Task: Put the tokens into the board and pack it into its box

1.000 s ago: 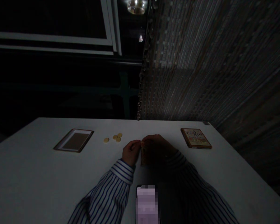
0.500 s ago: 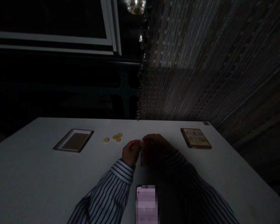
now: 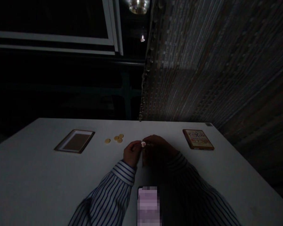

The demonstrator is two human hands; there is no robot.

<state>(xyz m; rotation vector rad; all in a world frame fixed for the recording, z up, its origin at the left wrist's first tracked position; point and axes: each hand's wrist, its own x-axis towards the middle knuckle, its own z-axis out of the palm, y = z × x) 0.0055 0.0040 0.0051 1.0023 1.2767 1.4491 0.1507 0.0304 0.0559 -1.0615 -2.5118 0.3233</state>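
My left hand (image 3: 132,153) is closed, with thumb and fingertips pinching the edge of what looks like a small brown patterned card or stack of cards (image 3: 144,159). A pale, lit corner shows at the fingertips. From the other side, my right hand (image 3: 160,146) curls over the same cards, its fingers bent and mostly in deep shadow. How many cards there are cannot be made out. Several round yellowish discs (image 3: 119,138) lie on the white table beyond my left hand.
An open shallow box (image 3: 75,142) lies at the left of the table (image 3: 33,175). On the right is a box lid (image 3: 198,139) with printed characters. A phone (image 3: 148,205) lies at the near edge. Behind the table hangs a string curtain (image 3: 179,78).
Both hands stay in nearly the same place. A pale, bright corner now shows between the fingertips, and less of the brown patterned face is visible.
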